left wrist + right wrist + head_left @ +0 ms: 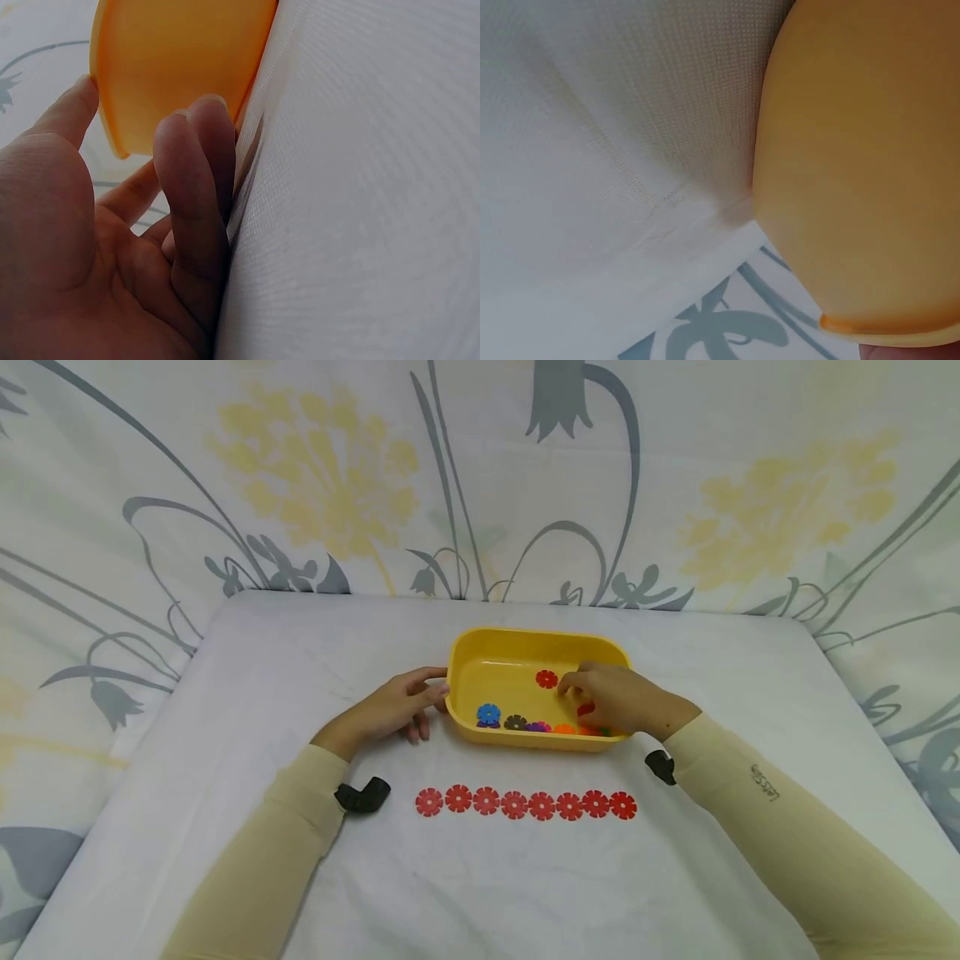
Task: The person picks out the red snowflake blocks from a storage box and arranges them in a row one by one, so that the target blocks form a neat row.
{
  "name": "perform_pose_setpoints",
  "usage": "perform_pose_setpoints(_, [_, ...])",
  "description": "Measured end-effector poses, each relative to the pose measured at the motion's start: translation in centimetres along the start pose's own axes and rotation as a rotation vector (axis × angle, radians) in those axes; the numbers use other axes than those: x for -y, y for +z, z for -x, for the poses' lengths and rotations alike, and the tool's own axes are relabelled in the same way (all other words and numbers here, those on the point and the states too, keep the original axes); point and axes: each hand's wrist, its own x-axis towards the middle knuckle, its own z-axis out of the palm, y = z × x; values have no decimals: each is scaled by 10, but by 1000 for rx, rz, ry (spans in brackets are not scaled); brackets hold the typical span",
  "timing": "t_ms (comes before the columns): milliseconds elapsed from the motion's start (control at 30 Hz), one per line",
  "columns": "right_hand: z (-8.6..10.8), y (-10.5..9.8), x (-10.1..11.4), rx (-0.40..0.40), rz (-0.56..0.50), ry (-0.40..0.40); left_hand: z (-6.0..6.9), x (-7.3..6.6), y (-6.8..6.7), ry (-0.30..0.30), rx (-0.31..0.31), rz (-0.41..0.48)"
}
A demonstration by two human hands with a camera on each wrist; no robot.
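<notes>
A yellow plastic tray [540,740] holds several flower-shaped plastic discs. My left hand [393,703] is beside its left end, thumb and index finger touching the rim; the left wrist view shows the other fingers [191,187] bent loosely on the cloth. My right hand [618,697] reaches over the right side into the tray, its curled fingers pinching a red flower disc [585,709]. Another red disc [547,679] lies on the tray floor left of that hand. The right wrist view shows mainly the tray's outer wall [862,165]; the fingertips are hidden there.
Several red discs [513,805] form a row on the white cloth [480,885] in front of the tray. Blue [489,713], dark, purple and orange discs lie along the tray's near wall. A floral fabric [480,477] hangs behind. Black wrist devices [363,796] sit at both cuffs.
</notes>
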Motion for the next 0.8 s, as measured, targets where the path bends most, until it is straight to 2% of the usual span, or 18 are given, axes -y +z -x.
perform_pose_setpoints(200, [0,0,-2,4,-14,-3,0,-1,0,4,-1,0])
perform_pose_setpoints(800, [0,-6,-11,39,-171,-9,-3,2,0,-16,-2,6])
